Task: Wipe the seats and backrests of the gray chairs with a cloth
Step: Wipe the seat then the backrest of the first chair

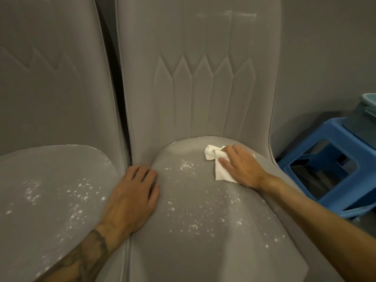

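Two gray upholstered chairs stand side by side. The right chair's seat [203, 210] is speckled with white powder, and its stitched backrest [203, 88] has a white smear near the top. My right hand [242, 167] presses a white cloth [213, 157] flat onto the back right of that seat, fingers straight. My left hand [132, 196] rests flat on the seat's left edge, beside the gap between the chairs. The left chair's seat [50, 200] also carries white specks below its backrest [50, 78].
A blue plastic stool [325, 159] stands close to the right chair's right side, with a teal container [364, 117] on top of it. A gray wall [325, 47] runs behind the chairs.
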{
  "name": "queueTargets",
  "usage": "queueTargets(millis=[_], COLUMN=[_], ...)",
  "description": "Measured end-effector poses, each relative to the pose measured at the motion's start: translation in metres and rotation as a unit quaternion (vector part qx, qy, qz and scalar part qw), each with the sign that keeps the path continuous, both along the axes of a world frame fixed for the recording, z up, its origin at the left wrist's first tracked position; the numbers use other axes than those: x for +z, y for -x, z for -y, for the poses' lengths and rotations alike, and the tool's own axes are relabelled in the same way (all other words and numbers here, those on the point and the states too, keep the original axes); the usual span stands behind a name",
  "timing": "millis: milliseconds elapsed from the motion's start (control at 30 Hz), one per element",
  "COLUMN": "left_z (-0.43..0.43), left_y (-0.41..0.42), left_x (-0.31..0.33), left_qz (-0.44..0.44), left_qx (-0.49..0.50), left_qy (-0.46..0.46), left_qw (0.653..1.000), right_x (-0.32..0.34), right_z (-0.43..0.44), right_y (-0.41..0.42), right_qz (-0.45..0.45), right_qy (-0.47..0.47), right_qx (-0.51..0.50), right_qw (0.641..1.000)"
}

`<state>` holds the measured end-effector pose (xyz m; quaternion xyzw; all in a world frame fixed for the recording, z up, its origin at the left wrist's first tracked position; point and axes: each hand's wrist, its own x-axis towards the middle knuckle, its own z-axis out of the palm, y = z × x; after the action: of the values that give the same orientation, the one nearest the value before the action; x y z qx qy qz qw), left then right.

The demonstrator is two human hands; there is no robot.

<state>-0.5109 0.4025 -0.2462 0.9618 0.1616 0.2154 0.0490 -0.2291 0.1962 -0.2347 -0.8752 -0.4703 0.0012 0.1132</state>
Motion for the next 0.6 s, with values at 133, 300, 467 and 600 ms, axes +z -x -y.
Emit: queueTargets(millis=[133, 300, 467, 600], left_z=[0.000, 0.000, 0.001, 0.001], left_y=[0.000, -0.003, 0.000, -0.001], left_x=[0.005, 0.008, 0.009, 0.008], left_qz=[-0.017, -0.049, -0.039, -0.027], left_qx=[-0.001, 0.001, 0.009, 0.020], left_qy=[0.026, 0.041, 0.051, 0.061], left_qw=[1.000, 0.998, 0.998, 0.998], right_x=[0.003, -0.007, 0.000, 0.004], right_z=[-0.020, -0.051, -0.034, -0.049], right_y=[-0.012, 0.033, 0.018, 0.017], right_qz=[0.026, 0.007, 0.001, 0.003], right_qy=[-0.005, -0.033, -0.017, -0.016], right_qx=[-0.137, -0.006, -0.014, -0.106], right_qw=[0.990, 0.999, 1.000, 0.994])
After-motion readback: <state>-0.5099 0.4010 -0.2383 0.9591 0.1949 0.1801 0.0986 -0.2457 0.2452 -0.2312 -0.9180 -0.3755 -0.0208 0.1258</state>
